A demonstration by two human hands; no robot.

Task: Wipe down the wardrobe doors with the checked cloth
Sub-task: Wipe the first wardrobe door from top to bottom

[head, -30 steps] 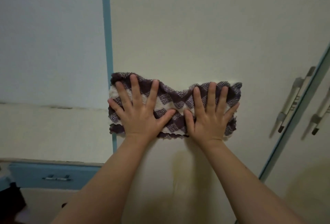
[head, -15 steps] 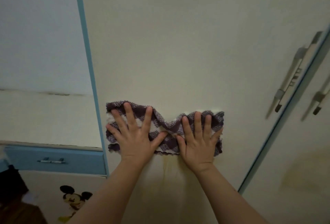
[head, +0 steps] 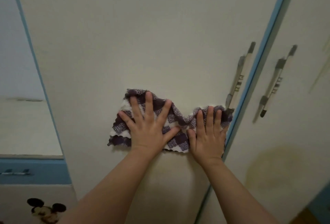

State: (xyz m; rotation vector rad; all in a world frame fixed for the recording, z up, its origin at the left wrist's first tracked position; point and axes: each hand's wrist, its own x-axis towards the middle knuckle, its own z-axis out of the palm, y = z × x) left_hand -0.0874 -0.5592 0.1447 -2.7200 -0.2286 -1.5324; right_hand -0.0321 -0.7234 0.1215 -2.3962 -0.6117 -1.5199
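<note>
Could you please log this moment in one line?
wipe | left hand, right hand flat on checked cloth | cloth on wardrobe door, near handle

No words or numbers could be read. A mouse sticker (head: 46, 210) sat on a panel (head: 16, 204); handle (head: 238, 79) marks were blurred.

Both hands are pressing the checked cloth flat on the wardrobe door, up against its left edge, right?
Not the left edge. The head view shows the left hand and right hand pressing the checked cloth flat on the wardrobe door against its right edge.
</note>
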